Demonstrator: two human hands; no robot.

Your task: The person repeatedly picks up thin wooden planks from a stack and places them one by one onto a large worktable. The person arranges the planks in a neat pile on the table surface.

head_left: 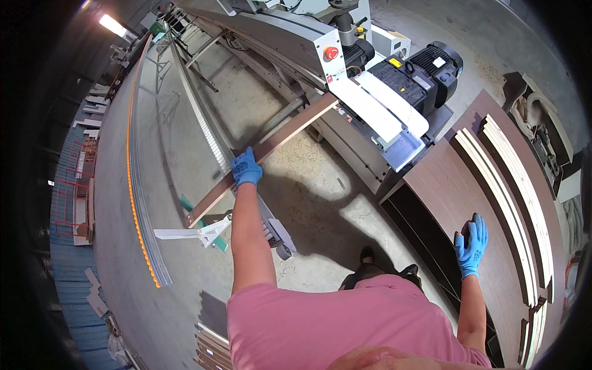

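My left hand (246, 168), in a blue work glove with dark fingertips, grips a long narrow brown board (280, 137) near its middle. The far right end of this board meets the end of a grey machine (320, 46). Its near left end lies over a white bracket (196, 233) beside a roller rail (206, 126). At the right, my right hand (472, 246), gloved the same way, is over a dark brown panel surface (441, 179) with its fingers stretched out, holding nothing. Pale-edged strips (502, 197) lie on that surface beyond it.
The machine carries a red emergency button (331, 53) and black motors (425, 74). A rail with orange rollers (132, 172) runs along the left. More strips (213, 348) lie low behind my left side. Dark offcuts fill a bin (542, 132) at far right.
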